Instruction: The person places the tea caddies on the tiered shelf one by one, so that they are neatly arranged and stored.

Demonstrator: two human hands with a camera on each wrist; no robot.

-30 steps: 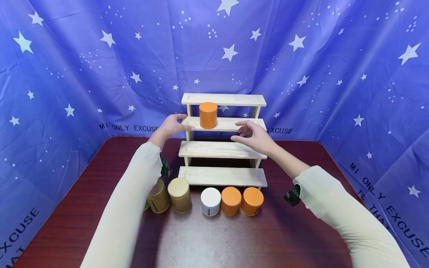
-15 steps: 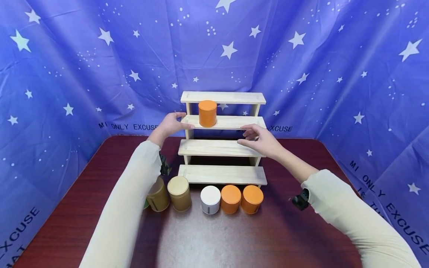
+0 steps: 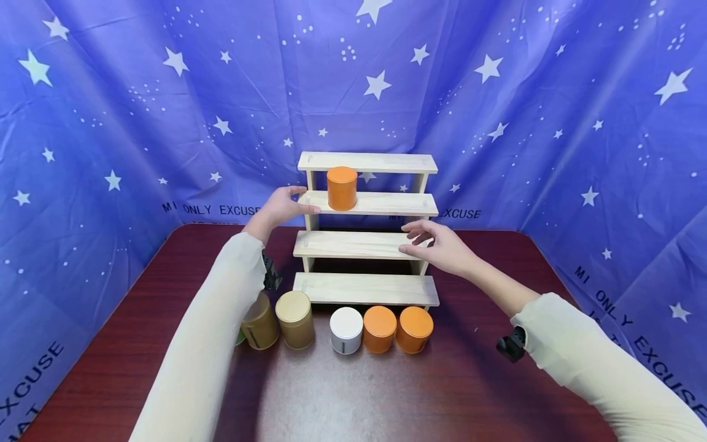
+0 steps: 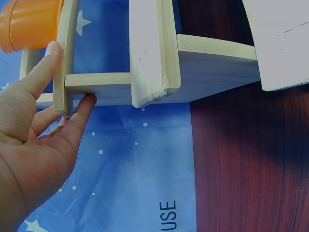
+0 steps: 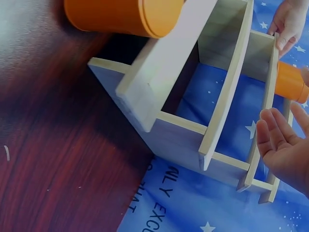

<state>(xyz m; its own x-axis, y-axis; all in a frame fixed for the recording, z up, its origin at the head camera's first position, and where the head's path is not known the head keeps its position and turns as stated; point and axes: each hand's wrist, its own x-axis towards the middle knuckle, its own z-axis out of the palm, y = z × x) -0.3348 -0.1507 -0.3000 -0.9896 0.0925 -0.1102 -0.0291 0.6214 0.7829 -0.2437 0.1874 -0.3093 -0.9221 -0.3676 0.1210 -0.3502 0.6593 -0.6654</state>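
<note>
A pale wooden four-step display shelf (image 3: 364, 244) stands at the back of the table. One orange tin (image 3: 342, 189) sits upright on its second board from the top, left of centre. My left hand (image 3: 283, 205) grips the left end of that same board. In the left wrist view the thumb (image 4: 46, 70) lies on the board's front edge, and a finger touches the side panel below. My right hand (image 3: 439, 244) hovers by the right side of the shelf, fingers loosely bent and holding nothing. In the right wrist view its fingers (image 5: 277, 133) are apart from the orange tin.
Before the shelf, a white tin (image 3: 347, 331) stands beside two orange tins (image 3: 380, 330). Farther left are two gold tins (image 3: 295, 320), one partly behind my left sleeve (image 3: 204, 344), plus a bit of something green (image 3: 240, 337). Blue star-printed cloth (image 3: 497, 123) hangs around the dark red table (image 3: 353, 393).
My right hand has drawn away to the right and down from the second board. The left hand keeps its hold on the shelf, and the orange tin on the board stays put.
</note>
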